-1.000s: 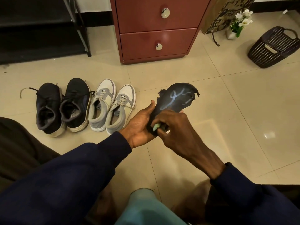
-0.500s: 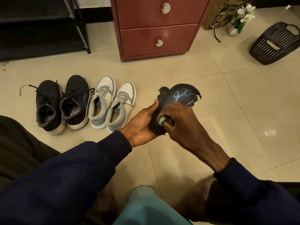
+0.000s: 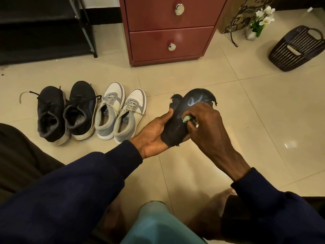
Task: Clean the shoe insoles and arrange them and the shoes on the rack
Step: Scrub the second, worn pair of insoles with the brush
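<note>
Nearest the camera, two dark-sleeved arms reach out over the tiled floor (image 3: 255,124). The left hand (image 3: 154,132) grips a dark insole (image 3: 174,129) at its heel end from below, with the thumb lying along the left edge. The insole is held in the air above the floor, toe end pointing away. The right hand (image 3: 207,127) has its fingers curled round a small pale green cloth (image 3: 187,118), which is pressed onto the insole's upper face near the middle. A pale smear shows towards the toe, and the toe edge looks ragged and torn.

The step in hand seems to be wiping this insole. To do it well, the left hand should brace the insole flat from beneath so it does not bend away under pressure. The strokes should run from heel to toe and finish over the smear. Near the torn edge the pressure is best kept light, since the cloth could catch and rip it further.

Further off, towards the left, a pair of black shoes (image 3: 52,113) and a pair of grey and white shoes (image 3: 121,113) stand side by side on the floor, not yet put away. Beyond them the black rack (image 3: 84,29) stands at the far left, beside a red chest of drawers (image 3: 168,20).
</note>
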